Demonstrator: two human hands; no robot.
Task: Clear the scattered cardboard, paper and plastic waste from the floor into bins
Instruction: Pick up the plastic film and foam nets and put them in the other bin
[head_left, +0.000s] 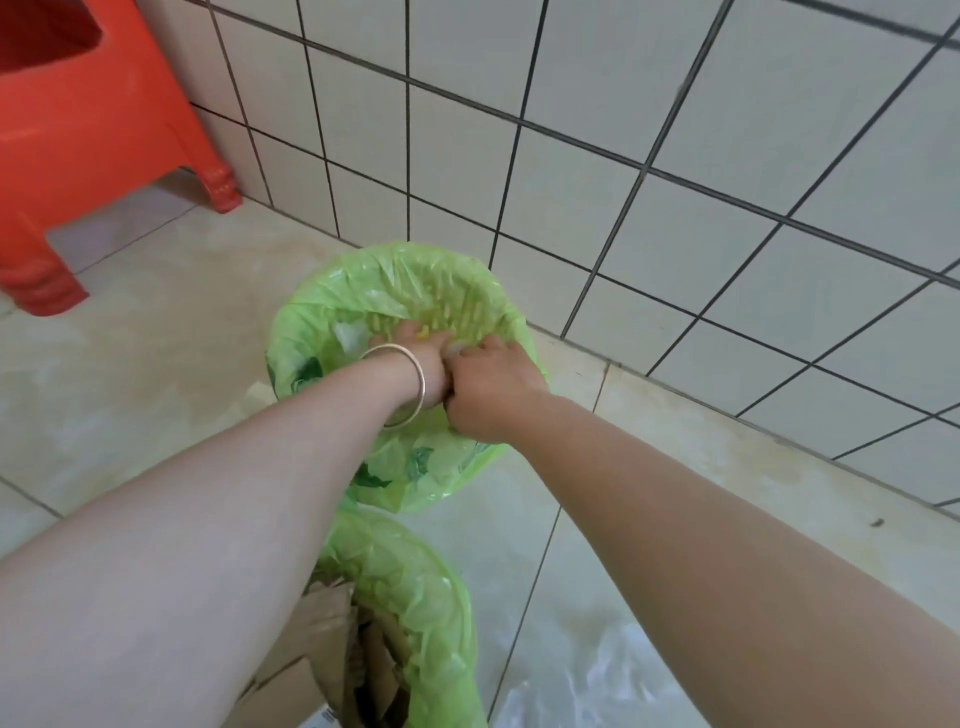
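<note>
Tiled floor (156, 322), hands (457, 374) in green-lined bin (332, 291)

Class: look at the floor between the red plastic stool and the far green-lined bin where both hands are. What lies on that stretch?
Nothing: the head view shows only bare floor tile between the red stool and the far bin.

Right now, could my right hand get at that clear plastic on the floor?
Probably yes: the right hand is down in the far bin beside the left hand, but bare floor lies beside the clear plastic.
</note>
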